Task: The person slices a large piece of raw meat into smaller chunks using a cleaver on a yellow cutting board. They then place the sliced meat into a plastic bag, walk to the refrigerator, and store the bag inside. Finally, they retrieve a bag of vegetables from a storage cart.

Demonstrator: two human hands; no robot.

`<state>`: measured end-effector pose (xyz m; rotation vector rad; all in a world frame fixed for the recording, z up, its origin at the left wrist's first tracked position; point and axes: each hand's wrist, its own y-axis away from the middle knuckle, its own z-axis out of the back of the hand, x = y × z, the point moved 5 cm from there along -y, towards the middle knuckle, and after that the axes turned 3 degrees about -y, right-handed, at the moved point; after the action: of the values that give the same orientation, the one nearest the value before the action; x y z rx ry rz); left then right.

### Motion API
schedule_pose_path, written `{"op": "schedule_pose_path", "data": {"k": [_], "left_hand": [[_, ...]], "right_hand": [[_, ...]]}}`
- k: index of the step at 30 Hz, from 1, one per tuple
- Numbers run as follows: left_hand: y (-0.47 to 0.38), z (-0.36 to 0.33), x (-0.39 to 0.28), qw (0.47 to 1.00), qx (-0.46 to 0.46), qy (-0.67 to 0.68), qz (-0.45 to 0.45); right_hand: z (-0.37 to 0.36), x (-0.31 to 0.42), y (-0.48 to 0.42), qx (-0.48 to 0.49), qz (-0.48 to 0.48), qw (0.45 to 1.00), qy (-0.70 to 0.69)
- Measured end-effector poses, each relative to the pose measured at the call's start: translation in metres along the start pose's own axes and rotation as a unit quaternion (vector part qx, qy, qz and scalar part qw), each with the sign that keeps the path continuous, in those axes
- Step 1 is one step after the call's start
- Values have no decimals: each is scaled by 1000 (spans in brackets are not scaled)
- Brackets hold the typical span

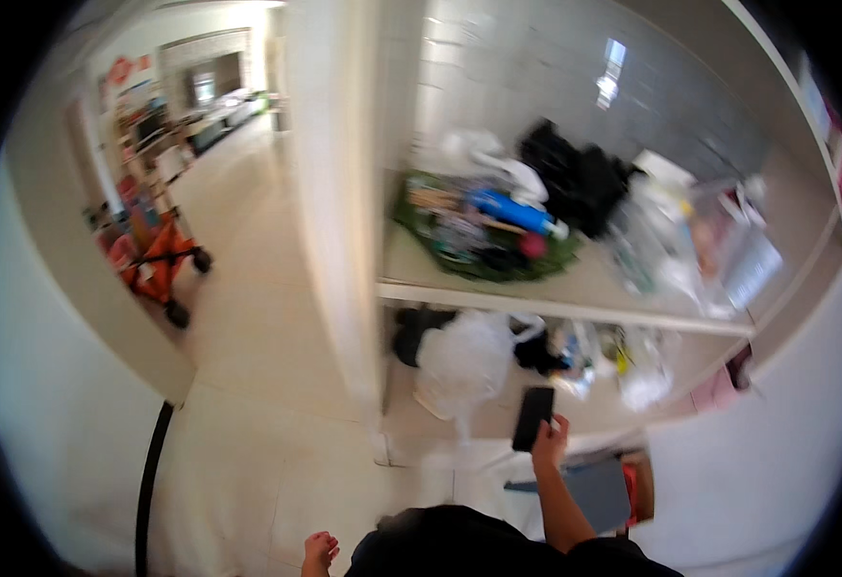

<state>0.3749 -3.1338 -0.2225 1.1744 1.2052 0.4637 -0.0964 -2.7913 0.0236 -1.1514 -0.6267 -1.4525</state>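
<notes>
My right hand [551, 441] grips a black smartphone [534, 418], held in front of the lower shelf [421, 425]. My left hand [321, 548] hangs low beside my dark top, over the tiled floor [248, 433]; its fingers look curled, but the blur hides whether they are fully closed. On that lower shelf, behind the phone, sits a bulging white plastic bag [464, 357]. Clear bags [644, 371] with mixed contents lie farther right. A grey flat-topped object [597, 490], perhaps a stool, is below my right forearm.
The upper shelf [457, 292] bears a green mat or basket [428, 249] with a blue bottle [511, 209], black plastic bags [579, 173] and clear bags [709, 238]. An orange folding cart [165, 260] stands in the passage at left. A white wall post [334, 180] divides passage from shelves.
</notes>
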Motion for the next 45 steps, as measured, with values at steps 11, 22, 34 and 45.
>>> {"op": "schedule_pose_path", "data": {"k": [11, 22, 34, 45], "left_hand": [[41, -34, -79, 989, -31, -137, -53], [61, -12, -42, 986, -73, -150, -19], [54, -21, -49, 990, -37, -117, -63], [66, -17, -51, 987, -53, -140, -51]], "right_hand": [[21, 42, 11, -38, 96, 993, 66], [13, 58, 5, 4, 153, 981, 123], [16, -2, -9, 59, -169, 962, -204], [49, 149, 16, 226, -247, 734, -591]]}}
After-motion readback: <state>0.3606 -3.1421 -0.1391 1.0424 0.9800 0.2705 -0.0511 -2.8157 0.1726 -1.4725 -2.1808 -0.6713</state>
